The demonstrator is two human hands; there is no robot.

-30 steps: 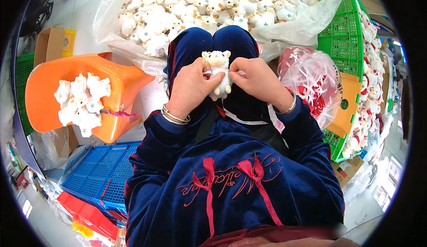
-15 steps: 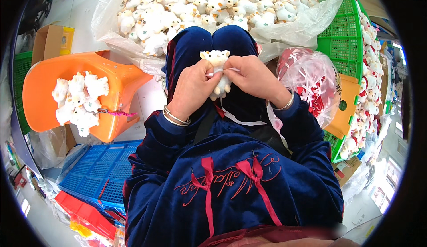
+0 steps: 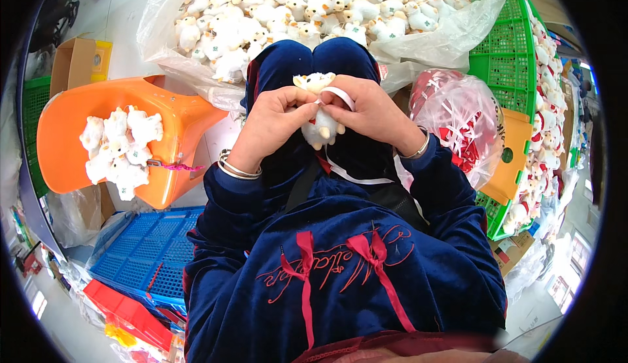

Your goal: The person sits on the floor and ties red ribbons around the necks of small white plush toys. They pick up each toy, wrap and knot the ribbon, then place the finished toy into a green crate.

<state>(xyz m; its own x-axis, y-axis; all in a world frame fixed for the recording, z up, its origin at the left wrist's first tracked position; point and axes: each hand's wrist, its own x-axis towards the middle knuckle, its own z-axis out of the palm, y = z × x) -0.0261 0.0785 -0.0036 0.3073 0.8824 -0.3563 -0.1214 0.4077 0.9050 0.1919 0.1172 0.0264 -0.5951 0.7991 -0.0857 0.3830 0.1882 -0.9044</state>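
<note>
Over my lap, both hands are closed at the neck of a small white plush animal (image 3: 322, 131) with a tan-and-cream head. The fingers of my left hand (image 3: 275, 122) pinch at its neck, at one end of a narrow white ribbon (image 3: 344, 95). My right hand (image 3: 374, 111) grips the same ribbon, which bows up in a loop over its fingers. A bit of red shows on the toy's chest under the ribbon. My fingertips partly hide the crossing at the neck.
Beyond my knees lies a large clear plastic bag (image 3: 160, 33) full of similar plush toys. An orange chair (image 3: 62, 124) at left carries several more. Right of me are a clear bag of red-and-white ribbons (image 3: 461, 111) and a green crate (image 3: 504, 59); blue crates (image 3: 147, 248) stand lower left.
The ribbon, pulled out to both sides before, now arches in a loop by my right hand. My left hand has shifted slightly left and down, and the toy's red chest piece has come into view.
</note>
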